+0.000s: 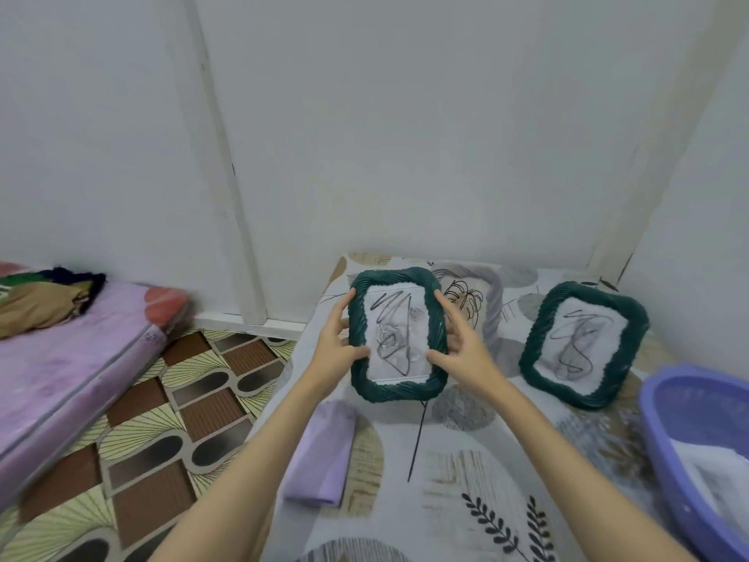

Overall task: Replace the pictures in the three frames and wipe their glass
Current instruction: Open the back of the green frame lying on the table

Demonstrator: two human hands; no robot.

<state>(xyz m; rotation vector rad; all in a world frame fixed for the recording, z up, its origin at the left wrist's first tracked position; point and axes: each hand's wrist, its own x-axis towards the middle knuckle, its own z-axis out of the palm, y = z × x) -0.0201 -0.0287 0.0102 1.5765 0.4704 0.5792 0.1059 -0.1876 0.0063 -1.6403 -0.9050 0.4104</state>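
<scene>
A dark green frame (398, 390) with black scribbles on its glass is held upright above the patterned table (458, 472). My left hand (338, 348) grips its left edge, thumb on the front. My right hand (462, 350) grips its right edge the same way. Behind it stands a pale grey frame (488, 296) with a leaf drawing, partly hidden. A second green frame (583, 344) with scribbled glass leans at the right. A folded lilac cloth (320, 456) lies at the table's left edge under my left forearm.
A purple plastic basin (664, 403) holding white sheets sits at the table's right edge. White walls close in behind and to the right. A pink mattress (69, 358) with bundled clothes lies on the patterned floor (170, 419) to the left.
</scene>
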